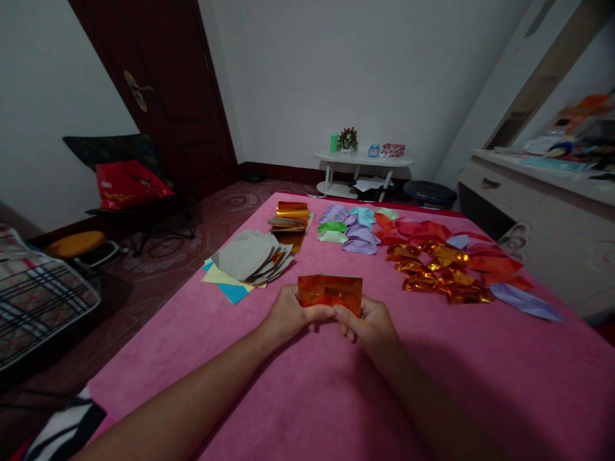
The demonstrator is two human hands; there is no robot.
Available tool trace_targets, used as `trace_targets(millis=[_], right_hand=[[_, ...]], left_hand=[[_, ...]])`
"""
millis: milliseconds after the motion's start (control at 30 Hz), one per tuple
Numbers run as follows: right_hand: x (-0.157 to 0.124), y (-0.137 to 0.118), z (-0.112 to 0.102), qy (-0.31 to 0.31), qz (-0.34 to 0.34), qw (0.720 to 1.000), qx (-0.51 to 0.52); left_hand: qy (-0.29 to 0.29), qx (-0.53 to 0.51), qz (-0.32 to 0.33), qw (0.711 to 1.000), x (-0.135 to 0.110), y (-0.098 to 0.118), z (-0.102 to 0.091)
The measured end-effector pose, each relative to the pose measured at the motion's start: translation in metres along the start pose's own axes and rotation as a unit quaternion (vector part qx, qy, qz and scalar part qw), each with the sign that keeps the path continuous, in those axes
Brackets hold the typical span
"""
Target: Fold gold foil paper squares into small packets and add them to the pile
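A shiny orange-gold foil paper [330, 289], a flat rectangle with a straight upper edge, is held up over the pink-covered table. My left hand [288, 315] grips its left side, thumb along the lower edge. On the right side my right hand [368, 320] pinches it, and the two thumb tips nearly meet at the bottom middle. Fingers behind the paper are mostly hidden. Beyond my left hand lies a fanned pile of greyish paper sheets [247, 255] on yellow and blue sheets. Several folded gold foil pieces [439, 272] are spread beyond my right hand.
A stack of gold foil sheets [291, 224] sits at the table's far left. Folded purple [360, 238], green and red papers [423, 230] cover its far middle and right. A white side table [362, 158], a cabinet [542, 211] and a folding chair [139, 211] stand around.
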State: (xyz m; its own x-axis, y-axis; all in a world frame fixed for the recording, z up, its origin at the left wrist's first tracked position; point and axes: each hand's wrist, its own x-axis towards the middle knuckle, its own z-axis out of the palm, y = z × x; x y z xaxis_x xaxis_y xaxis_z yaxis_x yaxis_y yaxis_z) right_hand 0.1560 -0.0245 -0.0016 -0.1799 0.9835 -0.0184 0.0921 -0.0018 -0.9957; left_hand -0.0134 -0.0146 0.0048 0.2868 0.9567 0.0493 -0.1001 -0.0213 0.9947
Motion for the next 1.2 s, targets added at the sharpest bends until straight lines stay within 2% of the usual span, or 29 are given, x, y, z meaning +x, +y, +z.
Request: trace_targets(millis=[133, 233, 367, 500, 733, 800, 900, 1000, 1200], right_hand=[[0.002, 0.0, 0.0, 0.015, 0.008, 1.0, -0.019], [0.002, 0.001, -0.004, 0.032, -0.013, 0.998, -0.056], [0.002, 0.002, -0.011, 0.035, -0.047, 0.991, -0.121], [0.002, 0.003, -0.018, 0.042, -0.054, 0.99, -0.123], [0.007, 0.012, -0.043, 0.158, -0.047, 0.983, -0.079], [0.006, 0.01, -0.044, 0.173, -0.064, 0.976, -0.113], [0.003, 0.004, -0.038, 0.17, -0.12, 0.956, -0.205], [0.0, 0.0, -0.032, 0.141, -0.196, 0.929, -0.28], [0.002, 0.01, -0.033, 0.097, -0.309, 0.912, -0.251]], left_hand=[[0.022, 0.025, -0.02, 0.999, -0.002, 0.001, -0.002], [0.046, 0.039, -0.039, 0.997, -0.003, 0.003, -0.002], [0.057, 0.037, -0.027, 0.997, -0.002, 0.002, -0.002], [0.076, 0.048, -0.006, 0.996, 0.001, -0.004, -0.005], [0.232, 0.076, 0.024, 0.97, 0.005, -0.005, -0.029], [0.213, 0.067, 0.034, 0.974, 0.004, -0.002, -0.027], [0.12, 0.013, 0.051, 0.991, 0.001, 0.002, -0.014], [0.042, -0.052, 0.042, 0.997, -0.002, 0.003, -0.002], [-0.003, -0.043, 0.04, 0.998, -0.001, -0.004, -0.006]])
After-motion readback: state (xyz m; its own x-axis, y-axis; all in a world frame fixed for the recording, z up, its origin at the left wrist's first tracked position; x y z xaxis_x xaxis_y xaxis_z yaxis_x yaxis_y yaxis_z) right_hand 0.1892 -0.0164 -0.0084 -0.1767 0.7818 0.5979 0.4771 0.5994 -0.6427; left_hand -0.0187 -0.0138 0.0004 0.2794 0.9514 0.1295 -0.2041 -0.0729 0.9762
